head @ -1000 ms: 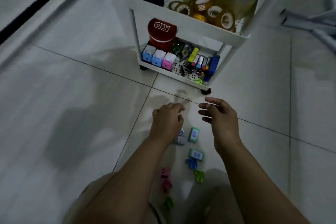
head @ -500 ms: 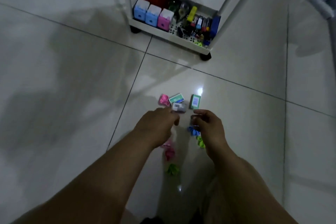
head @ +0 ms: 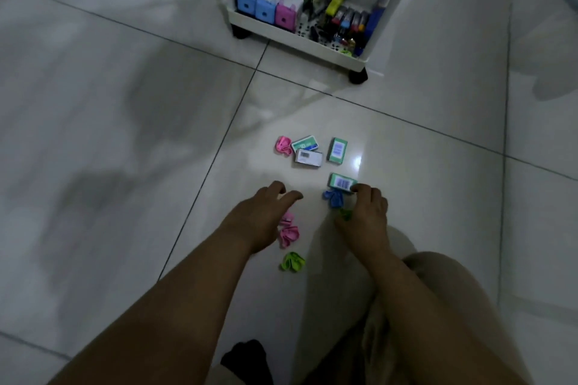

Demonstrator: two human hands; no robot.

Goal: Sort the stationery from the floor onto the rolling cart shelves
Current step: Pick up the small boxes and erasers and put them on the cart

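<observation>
i have both bare forearms reaching forward and down toward the white cart [head: 300, 37]. my left hand [head: 262, 219] hovers short of it, fingers loosely spread and holding nothing. my right hand [head: 364, 216], just beside the left, has fingers curled downward, fingertips low.

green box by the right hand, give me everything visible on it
The green box is a small flat rectangular carton, cardboard by the look, with a white barcode label on its upward face. It lies flat on the floor tile, long side running left to right and slightly skewed. The right hand has its fingertips at the box's right end; whether they grip it cannot be told. A blue clip lies against its near edge. Print is too blurred to read.
</observation>
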